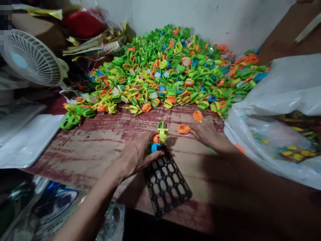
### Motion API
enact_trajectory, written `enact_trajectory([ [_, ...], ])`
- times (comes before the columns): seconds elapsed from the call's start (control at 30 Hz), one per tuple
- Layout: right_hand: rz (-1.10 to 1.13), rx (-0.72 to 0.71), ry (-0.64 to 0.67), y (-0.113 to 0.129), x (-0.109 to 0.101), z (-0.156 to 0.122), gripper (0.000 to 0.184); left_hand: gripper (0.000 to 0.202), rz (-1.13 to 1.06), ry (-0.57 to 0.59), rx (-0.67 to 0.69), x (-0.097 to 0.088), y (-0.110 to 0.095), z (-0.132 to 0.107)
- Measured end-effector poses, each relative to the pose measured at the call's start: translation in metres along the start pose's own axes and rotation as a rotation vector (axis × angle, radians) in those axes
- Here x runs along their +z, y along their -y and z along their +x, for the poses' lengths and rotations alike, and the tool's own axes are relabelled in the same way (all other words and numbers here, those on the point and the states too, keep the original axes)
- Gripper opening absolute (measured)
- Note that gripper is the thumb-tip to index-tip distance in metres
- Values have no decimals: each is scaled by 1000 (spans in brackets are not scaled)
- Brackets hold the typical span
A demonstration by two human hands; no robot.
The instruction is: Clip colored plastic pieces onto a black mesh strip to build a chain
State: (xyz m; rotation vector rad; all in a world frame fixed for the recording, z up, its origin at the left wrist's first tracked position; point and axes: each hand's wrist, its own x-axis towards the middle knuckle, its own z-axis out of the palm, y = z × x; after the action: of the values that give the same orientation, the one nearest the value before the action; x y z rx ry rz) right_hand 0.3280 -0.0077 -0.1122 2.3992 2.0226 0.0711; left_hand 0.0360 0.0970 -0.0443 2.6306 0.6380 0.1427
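Observation:
My left hand (137, 152) is closed around a small cluster of plastic toy pieces: a blue piece (155, 147), a yellow loop-shaped piece (163, 135), an orange one and a green one. They sit over the far end of a black grid tray (173, 192), with the thumb along the tray's edge. Rows of oblong openings show in the nearer part of the tray. To the right, my right hand (204, 133) has its fingertips closed on an orange toy piece (184, 129) at the tabletop. Another orange piece (197, 116) lies just beyond that hand.
A large heap of green, orange, yellow and blue toy pieces (160, 73) rests against the wall. At right stands a white plastic sack (240, 124) with small coloured items inside. A fan (35, 60) is at left, near white sheets (32, 140) on the worn red table (100, 147).

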Motion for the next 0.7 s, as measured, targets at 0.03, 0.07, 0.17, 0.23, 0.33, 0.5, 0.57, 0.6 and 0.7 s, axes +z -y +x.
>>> enact_trajectory([
  [0.03,-20,23,18,6,-4,-1,31,47,-5,-10,2,0,0,0],
  [0.07,-38,32,22,12,-8,-3,28,47,-13,-27,6,1,1,-1],
  [0.17,-83,22,28,29,-17,-13,17,48,-45,-76,19,8,7,-3],
  [0.23,-93,11,20,37,-18,-21,16,48,-52,-120,37,14,13,-3],
  [0.33,63,49,17,34,-18,-27,19,50,-50,-200,88,22,21,-5],
  [0.5,226,186,20,-9,-35,2,25,59,155,-279,158,30,30,-8],
  [0.57,195,269,-44,-27,-43,25,28,76,292,-331,199,36,37,-7],
  [0.6,189,312,-73,-34,-46,38,29,84,344,-375,214,40,41,-6],
  [0.7,201,431,-136,-48,-46,77,28,94,410,-492,241,49,51,0],
])
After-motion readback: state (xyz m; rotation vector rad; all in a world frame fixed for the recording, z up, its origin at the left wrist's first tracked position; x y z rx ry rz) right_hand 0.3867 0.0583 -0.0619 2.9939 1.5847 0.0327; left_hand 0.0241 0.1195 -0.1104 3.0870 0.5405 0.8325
